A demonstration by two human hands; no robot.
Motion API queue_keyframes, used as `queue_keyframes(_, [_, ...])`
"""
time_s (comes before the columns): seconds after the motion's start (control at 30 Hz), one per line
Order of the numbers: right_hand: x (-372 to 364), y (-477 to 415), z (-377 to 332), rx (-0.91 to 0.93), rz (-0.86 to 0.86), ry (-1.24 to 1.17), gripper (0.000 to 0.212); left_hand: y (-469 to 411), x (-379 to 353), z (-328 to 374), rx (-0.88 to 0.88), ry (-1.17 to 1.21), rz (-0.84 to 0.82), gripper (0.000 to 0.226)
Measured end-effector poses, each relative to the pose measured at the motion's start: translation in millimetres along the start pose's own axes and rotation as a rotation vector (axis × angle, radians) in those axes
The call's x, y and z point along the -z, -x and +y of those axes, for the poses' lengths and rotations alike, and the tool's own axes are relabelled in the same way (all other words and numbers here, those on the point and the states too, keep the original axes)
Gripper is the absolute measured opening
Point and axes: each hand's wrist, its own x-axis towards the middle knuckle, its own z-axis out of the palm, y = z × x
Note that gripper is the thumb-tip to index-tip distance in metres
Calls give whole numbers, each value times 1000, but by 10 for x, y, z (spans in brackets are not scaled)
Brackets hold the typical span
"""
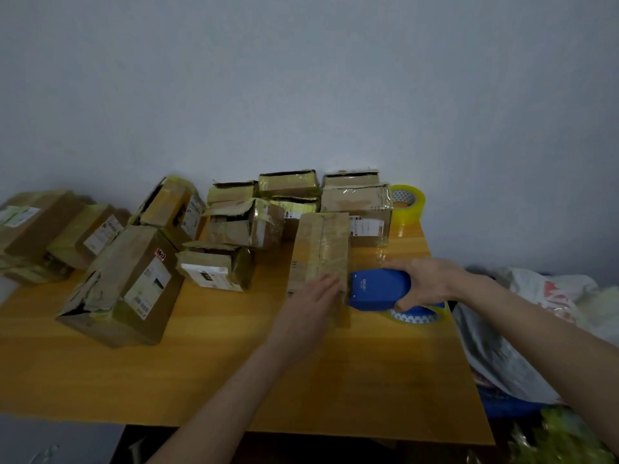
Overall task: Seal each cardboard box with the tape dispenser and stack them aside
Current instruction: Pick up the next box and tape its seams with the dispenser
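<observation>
A long, narrow cardboard box [320, 256] is lying closed on the yellow wood-grain bench [234, 363], right of the middle. Its top is glistening with wrinkled clear tape, and its shut flaps are hiding whatever is inside. Behind it and to the left, a crowd of worn boxes [241, 222] is sitting near the grey wall [301, 78]. They are creased, torn at the corners, and carrying bands of yellowish tape and white labels. One in the middle is gaping at its flaps, but its inside is showing only as dark. A bigger box [124, 286] is lying at the front left, its near corner ripped. A spare roll [407, 204] of yellowish tape is standing on edge at the bench's far right corner. A crumpled white plastic bag [522, 329] is slumping beside the bench's right edge.

The left grip [313, 298] is lying flat on the near end of the box top, fingers straight, pressing and holding nothing. The right grip [425, 283] is wrapping around the smooth blue plastic tape dispenser [378, 289], fingers curled over its back. The dispenser's front is meeting the box's near right edge, and its tape roll [415, 316] is showing beneath the hand. Both forearms are bare, reaching in from below.
</observation>
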Motion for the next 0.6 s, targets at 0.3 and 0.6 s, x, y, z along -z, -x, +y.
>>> queue_keyframes(0.3, [-156, 210, 194, -15, -38, -279, 77, -19, -199, 24, 85, -193, -231, 78])
queue_keyframes(0.6, [-164, 485, 475, -136, -33, -117, 92, -27, -210, -35, 52, -203, -208, 85])
